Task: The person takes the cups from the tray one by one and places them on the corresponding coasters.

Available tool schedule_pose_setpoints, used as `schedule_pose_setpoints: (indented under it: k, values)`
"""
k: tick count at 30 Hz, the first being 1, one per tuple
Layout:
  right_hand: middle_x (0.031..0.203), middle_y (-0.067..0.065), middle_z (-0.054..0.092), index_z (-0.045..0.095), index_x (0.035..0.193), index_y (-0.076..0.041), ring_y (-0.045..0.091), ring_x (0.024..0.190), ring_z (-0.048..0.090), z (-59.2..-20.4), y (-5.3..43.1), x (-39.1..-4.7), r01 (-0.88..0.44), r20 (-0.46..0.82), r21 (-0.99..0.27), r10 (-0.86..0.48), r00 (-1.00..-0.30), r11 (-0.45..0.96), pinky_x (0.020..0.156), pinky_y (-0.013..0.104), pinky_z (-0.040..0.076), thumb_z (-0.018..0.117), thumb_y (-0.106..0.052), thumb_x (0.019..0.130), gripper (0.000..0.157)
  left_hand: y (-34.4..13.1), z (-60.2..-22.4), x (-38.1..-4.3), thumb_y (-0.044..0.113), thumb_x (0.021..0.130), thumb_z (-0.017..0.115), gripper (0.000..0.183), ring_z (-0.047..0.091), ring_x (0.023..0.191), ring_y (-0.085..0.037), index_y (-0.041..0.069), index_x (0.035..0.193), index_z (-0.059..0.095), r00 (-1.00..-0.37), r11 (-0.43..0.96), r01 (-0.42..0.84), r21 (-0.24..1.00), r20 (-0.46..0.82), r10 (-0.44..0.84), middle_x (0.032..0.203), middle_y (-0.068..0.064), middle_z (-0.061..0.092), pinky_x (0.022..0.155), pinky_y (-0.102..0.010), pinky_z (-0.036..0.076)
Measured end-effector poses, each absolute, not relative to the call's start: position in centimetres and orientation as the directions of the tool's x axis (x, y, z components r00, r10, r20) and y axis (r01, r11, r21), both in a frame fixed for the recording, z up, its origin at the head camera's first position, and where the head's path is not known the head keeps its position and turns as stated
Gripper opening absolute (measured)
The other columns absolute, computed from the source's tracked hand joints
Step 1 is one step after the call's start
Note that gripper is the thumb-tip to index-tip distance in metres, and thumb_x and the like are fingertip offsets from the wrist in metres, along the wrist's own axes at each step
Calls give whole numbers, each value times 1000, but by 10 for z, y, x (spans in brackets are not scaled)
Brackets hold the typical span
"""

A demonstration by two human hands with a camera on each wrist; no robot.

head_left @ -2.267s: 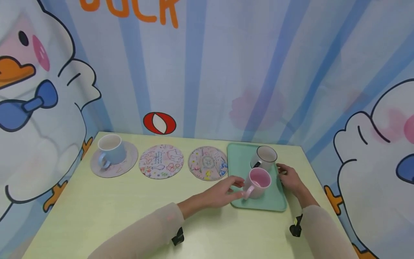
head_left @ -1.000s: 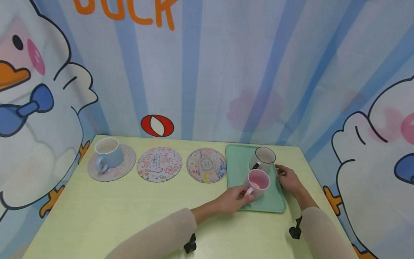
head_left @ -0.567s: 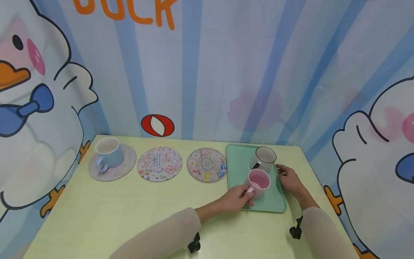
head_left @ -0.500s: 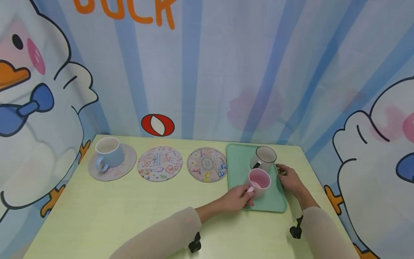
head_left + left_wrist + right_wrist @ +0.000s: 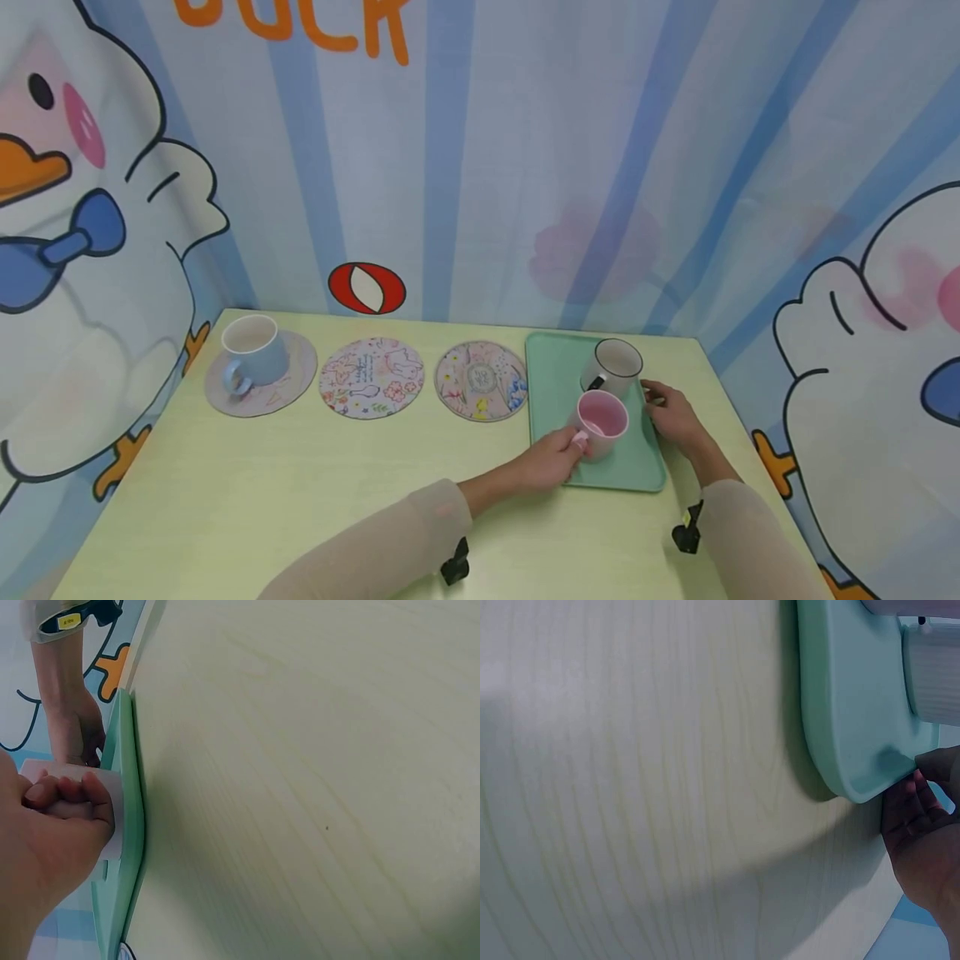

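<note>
A pink mug (image 5: 603, 425) stands on the front part of a green tray (image 5: 551, 383), its handle toward the left. My left hand (image 5: 551, 461) grips that handle; in the left wrist view the fingers of this left hand (image 5: 52, 840) are curled against the mug's side. Behind the pink mug, a white mug (image 5: 621, 367) with a dark rim is on the same tray. My right hand (image 5: 673, 419) holds the tray's right edge. The right wrist view shows its thumb on the tray rim (image 5: 840, 750) and its other fingers below.
Left of the tray lie two round patterned coasters (image 5: 482, 381) (image 5: 371, 377) in a row. A light blue mug (image 5: 262, 358) sits on a third coaster (image 5: 300, 367) at the table's far left. A curtain with cartoon ducks (image 5: 495, 167) hangs behind the table (image 5: 337, 483).
My left hand, earlier loosely beside the pink mug, has come in to its handle and curled its fingers round it. The mug and tray have stayed put, as has my right hand.
</note>
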State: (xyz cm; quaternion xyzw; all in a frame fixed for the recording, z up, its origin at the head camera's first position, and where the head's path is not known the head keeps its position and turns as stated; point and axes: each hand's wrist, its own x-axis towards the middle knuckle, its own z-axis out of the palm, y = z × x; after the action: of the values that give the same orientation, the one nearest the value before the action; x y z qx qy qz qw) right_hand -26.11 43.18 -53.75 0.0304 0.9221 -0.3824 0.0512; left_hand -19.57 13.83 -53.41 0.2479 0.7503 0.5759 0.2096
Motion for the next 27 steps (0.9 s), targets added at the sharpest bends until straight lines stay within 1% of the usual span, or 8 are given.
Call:
schedule_pose_setpoints:
  k: [4,10,17,22,27]
  values:
    - [132,33,54,40,154,12,38,108,57,-538,433,-261,99,-117,-699,23,-993,708,76,32,50,49,1,101,55,137,-536,-198,30,117,37,34,52,73,-7,10,113,64,-795,244,175,954,-9,607,85,0,57,70,-25,46]
    - [132,34,54,41,154,11,38,108,57,-539,433,-261,99,-116,-703,24,-993,704,76,33,50,49,1,101,55,135,-538,-200,33,117,36,35,51,77,-7,13,111,64,-801,271,219,937,14,598,83,5,54,73,-25,46]
    - [133,33,55,41,154,11,37,110,57,-541,432,-262,95,-110,-703,24,-994,705,77,31,50,49,0,102,54,132,-539,-200,33,117,38,34,51,71,-7,12,108,63,-804,245,209,947,23,595,77,4,54,70,-25,46]
    - [134,33,53,40,155,10,38,111,56,-541,433,-263,98,-117,-701,22,-993,706,79,32,50,49,-1,103,55,129,-538,-200,35,117,37,34,52,72,-8,12,110,62,-801,235,199,951,19,599,79,2,55,71,-25,47]
    - [136,33,52,39,156,9,38,111,55,-541,433,-262,117,-129,-702,37,-991,702,79,31,50,49,-1,103,55,127,-536,-199,35,117,38,32,54,74,-9,12,111,61,-806,226,200,953,30,591,82,0,55,74,-26,47]
